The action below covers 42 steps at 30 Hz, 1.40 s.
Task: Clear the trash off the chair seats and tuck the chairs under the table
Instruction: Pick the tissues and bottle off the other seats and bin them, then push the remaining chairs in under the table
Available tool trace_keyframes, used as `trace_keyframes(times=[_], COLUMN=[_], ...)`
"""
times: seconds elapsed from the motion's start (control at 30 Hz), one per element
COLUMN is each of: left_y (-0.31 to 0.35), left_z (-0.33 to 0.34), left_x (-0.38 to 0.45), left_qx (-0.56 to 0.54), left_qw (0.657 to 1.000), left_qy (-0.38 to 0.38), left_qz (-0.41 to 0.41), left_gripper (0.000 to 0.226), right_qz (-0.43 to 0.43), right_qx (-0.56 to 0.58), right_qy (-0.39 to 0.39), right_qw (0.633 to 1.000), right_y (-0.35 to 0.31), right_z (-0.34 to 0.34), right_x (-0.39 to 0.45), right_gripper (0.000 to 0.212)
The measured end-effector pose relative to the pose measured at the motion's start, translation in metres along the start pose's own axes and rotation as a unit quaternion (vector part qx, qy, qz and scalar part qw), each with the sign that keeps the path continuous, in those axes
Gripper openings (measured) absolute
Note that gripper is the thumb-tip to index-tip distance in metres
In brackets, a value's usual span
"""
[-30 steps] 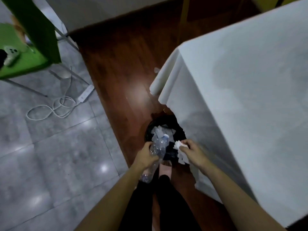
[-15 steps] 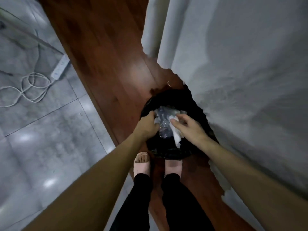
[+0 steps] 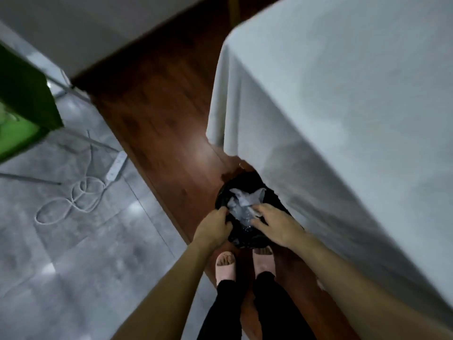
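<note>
**Trash going in the bin, chairs still to do**

Both hands are down at the round black bin bag [image 3: 247, 239]. The left hand [image 3: 215, 229] curls on the bag's edge. The right hand [image 3: 277, 225] pinches crumpled white paper [image 3: 245, 198] over a clear plastic bottle [image 3: 241, 213] between the hands. No chairs show, so I guess tucking them in comes later.

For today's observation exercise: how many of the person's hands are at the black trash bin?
2. The left hand is at the near-left rim of the black trash bin; the right hand is over its right side, touching the trash. Nothing hidden.
</note>
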State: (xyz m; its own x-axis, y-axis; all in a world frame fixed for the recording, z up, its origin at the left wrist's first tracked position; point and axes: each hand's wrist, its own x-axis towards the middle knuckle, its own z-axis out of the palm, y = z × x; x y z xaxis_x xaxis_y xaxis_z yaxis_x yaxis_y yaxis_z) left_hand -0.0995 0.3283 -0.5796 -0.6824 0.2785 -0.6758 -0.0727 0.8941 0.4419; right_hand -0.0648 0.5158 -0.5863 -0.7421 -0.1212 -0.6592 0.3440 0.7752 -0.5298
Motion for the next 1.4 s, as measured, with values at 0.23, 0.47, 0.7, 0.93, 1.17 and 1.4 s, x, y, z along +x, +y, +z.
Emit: trace_keyframes(times=[0.23,0.47,0.7,0.93,1.17,1.4], left_y=[0.085,0.153,0.261,0.366,0.451,0.538], left_z=[-0.064,-0.040,0.020,0.122,0.246,0.322], left_x=[-0.151,-0.198,-0.239,-0.309,-0.377,-0.409], left_qx=[-0.005,0.051,0.111,0.135,0.087,0.049], left_qw=[0.996,0.971,0.915,0.871,0.874,0.873], left_qy=[0.042,0.011,-0.053,-0.074,-0.096,-0.080], left_qz=[0.077,0.234,0.383,0.467,0.468,0.479], left_gripper=[0.030,0.037,0.037,0.033,0.027,0.030], right_qz=[0.026,0.074,0.162,0.187,0.185,0.175], right_qx=[0.147,0.185,0.254,0.297,0.266,0.053], right_qy=[0.137,0.276,0.421,0.490,0.538,0.517], right_qw=[0.979,0.940,0.855,0.798,0.779,0.836], right_y=[-0.060,-0.023,0.036,0.122,0.228,0.314], right_z=[-0.047,-0.051,-0.034,-0.003,0.004,-0.074], right_x=[-0.181,-0.312,-0.426,-0.550,-0.680,-0.752], right_gripper=[0.045,0.049,0.048,0.048,0.046,0.047])
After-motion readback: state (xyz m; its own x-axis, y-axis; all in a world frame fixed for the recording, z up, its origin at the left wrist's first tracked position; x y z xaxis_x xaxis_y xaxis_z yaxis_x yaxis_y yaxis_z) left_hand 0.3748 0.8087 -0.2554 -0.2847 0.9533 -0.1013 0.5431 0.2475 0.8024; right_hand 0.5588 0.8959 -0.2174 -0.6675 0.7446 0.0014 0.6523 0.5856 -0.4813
